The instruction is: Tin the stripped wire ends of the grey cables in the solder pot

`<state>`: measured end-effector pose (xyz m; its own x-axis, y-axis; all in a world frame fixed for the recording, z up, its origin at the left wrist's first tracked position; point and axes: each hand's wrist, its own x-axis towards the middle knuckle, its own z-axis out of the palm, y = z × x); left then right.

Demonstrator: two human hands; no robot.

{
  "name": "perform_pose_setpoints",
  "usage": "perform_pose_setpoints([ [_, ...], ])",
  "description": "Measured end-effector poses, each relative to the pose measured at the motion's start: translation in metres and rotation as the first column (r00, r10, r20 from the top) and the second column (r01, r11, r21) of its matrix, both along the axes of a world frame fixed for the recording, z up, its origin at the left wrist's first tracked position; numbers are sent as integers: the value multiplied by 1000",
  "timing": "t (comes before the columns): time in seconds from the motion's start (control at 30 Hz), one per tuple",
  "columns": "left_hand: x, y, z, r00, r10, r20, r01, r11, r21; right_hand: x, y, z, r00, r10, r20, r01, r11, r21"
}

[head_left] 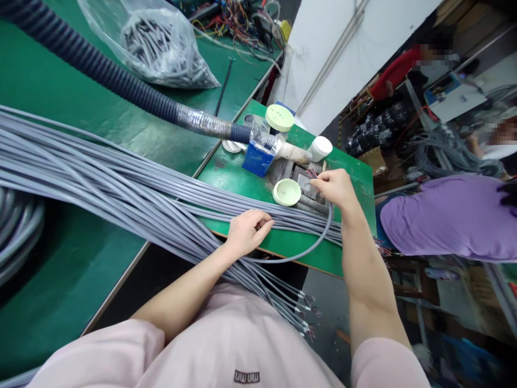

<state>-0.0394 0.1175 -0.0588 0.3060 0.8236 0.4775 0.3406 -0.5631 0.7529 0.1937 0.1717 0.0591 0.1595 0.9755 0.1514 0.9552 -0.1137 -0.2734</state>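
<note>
One grey cable (313,250) is held near its end by the right hand (333,186), whose fingers are pinched together on it; its stripped wires (312,173) are fanned out above a grey fixture (302,182) on the green board (222,167). Below that hand the cable is bent in a loop, and its course is lost near the left hand (248,231). That hand is rested on the bundle (121,167) with fingers curled; whether anything is gripped by them cannot be told. As for progress, the outer sheath is already removed at the held end, and the coloured wires are separated. Whether their tips are treated in any way cannot be made out at this size. Splayed wires are also shown on the lower ends (309,312), hung past the board's edge, and on the far ends (382,247), at the board's right. Stripping therefore seems finished on both groups, but which of them is done with and which is left cannot be settled from this view. Most of the bundle is laid across the board, so plenty may be left. Near the fixture, a pale cup (286,193) and a white jar (321,147) are placed, and the hose (133,89) is aimed that way.
</note>
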Motion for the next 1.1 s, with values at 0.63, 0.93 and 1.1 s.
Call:
perform_pose_setpoints([
  [0.63, 0, 1, 3, 994, -9, -111, 5, 999, -34, 34, 40, -38, 964, -224, 146, 250, 949, -192],
  [0.93, 0, 2, 0, 996, 3, -92, -3, 1000, -5, 32, 42, -38, 968, -216, 126, 238, 953, -190],
  [1.1, 0, 1, 1, 995, 3, -100, -4, 1000, -2, 25, 18, -15, 990, -126, -59, 122, 990, -75],
])
